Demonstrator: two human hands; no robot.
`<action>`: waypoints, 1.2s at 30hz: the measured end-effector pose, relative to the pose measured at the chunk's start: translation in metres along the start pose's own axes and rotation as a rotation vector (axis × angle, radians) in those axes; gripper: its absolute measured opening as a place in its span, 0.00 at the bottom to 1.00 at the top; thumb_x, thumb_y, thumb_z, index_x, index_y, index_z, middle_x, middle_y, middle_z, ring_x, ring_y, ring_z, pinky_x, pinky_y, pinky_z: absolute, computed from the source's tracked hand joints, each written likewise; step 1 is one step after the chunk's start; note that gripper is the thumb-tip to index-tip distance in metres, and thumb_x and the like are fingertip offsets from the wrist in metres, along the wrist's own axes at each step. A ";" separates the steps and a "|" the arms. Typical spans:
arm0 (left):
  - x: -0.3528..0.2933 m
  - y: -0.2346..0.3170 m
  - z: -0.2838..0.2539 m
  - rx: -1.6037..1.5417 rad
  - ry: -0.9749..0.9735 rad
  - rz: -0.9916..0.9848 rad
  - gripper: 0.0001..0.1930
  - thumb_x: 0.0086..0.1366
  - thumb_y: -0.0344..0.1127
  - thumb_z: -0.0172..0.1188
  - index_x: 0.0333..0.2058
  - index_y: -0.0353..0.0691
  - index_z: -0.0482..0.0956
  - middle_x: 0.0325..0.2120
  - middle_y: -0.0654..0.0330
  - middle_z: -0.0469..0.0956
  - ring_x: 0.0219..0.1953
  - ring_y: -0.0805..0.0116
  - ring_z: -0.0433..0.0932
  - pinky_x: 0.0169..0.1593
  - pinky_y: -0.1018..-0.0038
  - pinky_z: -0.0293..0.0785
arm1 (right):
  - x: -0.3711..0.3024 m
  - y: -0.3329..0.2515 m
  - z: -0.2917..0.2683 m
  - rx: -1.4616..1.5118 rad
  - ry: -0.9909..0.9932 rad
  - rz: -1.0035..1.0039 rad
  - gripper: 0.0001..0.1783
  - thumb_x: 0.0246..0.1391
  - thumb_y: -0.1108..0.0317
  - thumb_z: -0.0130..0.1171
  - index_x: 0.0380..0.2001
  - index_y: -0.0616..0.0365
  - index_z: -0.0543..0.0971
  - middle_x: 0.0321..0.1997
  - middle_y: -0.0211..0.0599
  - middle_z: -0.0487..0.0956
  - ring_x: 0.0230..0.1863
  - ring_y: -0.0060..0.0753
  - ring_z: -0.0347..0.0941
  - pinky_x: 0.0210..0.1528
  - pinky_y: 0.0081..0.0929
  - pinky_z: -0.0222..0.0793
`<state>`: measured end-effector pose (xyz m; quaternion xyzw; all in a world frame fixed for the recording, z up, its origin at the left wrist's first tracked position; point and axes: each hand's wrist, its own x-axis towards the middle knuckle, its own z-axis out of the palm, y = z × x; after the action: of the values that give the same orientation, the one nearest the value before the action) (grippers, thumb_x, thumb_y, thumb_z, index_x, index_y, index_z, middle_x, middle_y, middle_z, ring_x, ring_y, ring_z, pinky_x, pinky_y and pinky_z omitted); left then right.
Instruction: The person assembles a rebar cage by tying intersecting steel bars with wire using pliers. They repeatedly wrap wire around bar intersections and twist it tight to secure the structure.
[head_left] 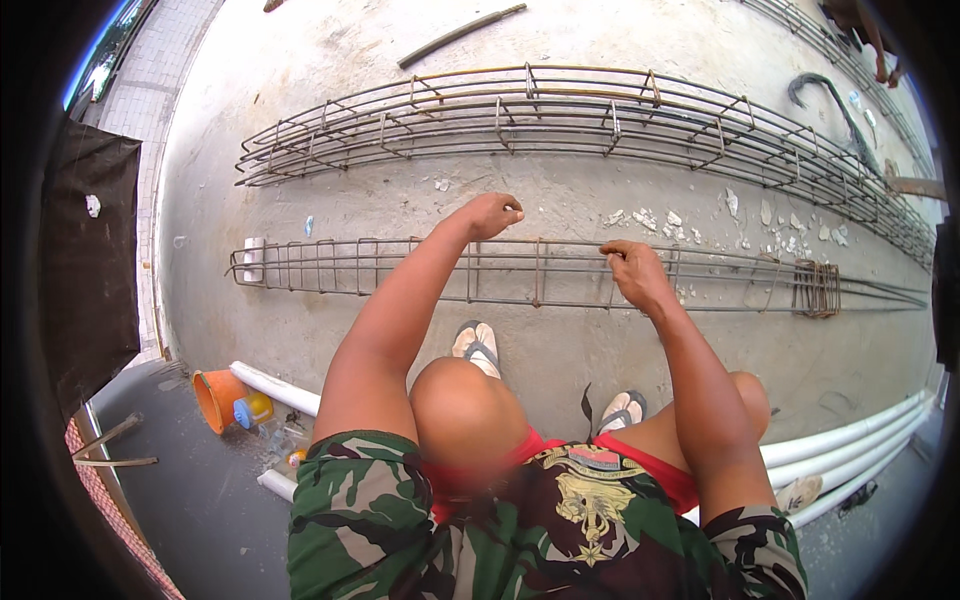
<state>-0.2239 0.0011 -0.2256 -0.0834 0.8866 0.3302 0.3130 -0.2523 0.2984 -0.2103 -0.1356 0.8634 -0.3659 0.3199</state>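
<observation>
A narrow rebar cage lies crosswise on the concrete in front of my feet, its long bars joined by square stirrups. Just beyond its far bar, my left hand hovers with curled fingers, the tips drawn together; whatever they may pinch is too small to make out. My right hand is closed at the far top bar, fingertips pinching the cage by a stirrup. Toward the cage's right end, several stirrups are bunched together around the bars. A white block sits at its left end.
Larger rebar cages stretch across beyond. Rubble is scattered between. A dark rod lies at the back. White pipes are behind me at right, an orange bucket at left. Another person's hand shows far right.
</observation>
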 end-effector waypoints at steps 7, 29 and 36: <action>0.075 -0.081 0.089 -0.219 -0.101 0.126 0.22 0.66 0.47 0.50 0.51 0.39 0.76 0.47 0.48 0.78 0.50 0.52 0.75 0.53 0.63 0.70 | -0.005 0.046 0.091 0.568 -0.128 0.600 0.21 0.52 0.75 0.45 0.49 0.65 0.76 0.20 0.32 0.71 0.17 0.21 0.65 0.16 0.24 0.60; 0.093 -0.082 0.113 -0.254 -0.148 0.088 0.17 0.57 0.43 0.62 0.41 0.38 0.83 0.35 0.47 0.82 0.41 0.58 0.80 0.47 0.65 0.73 | 0.070 0.028 0.178 1.000 0.106 0.800 0.14 0.61 0.68 0.52 0.48 0.58 0.73 0.24 0.27 0.71 0.23 0.21 0.67 0.20 0.23 0.64; 0.094 -0.085 0.106 -0.357 -0.235 0.132 0.16 0.57 0.41 0.62 0.41 0.36 0.82 0.38 0.47 0.81 0.44 0.54 0.79 0.48 0.65 0.73 | 0.086 0.030 0.184 0.935 0.026 0.768 0.09 0.61 0.69 0.50 0.44 0.55 0.73 0.24 0.26 0.71 0.22 0.22 0.65 0.21 0.25 0.61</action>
<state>-0.2152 0.0091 -0.3904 -0.0401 0.7750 0.5090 0.3723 -0.1981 0.1792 -0.3680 0.3452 0.6020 -0.5665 0.4443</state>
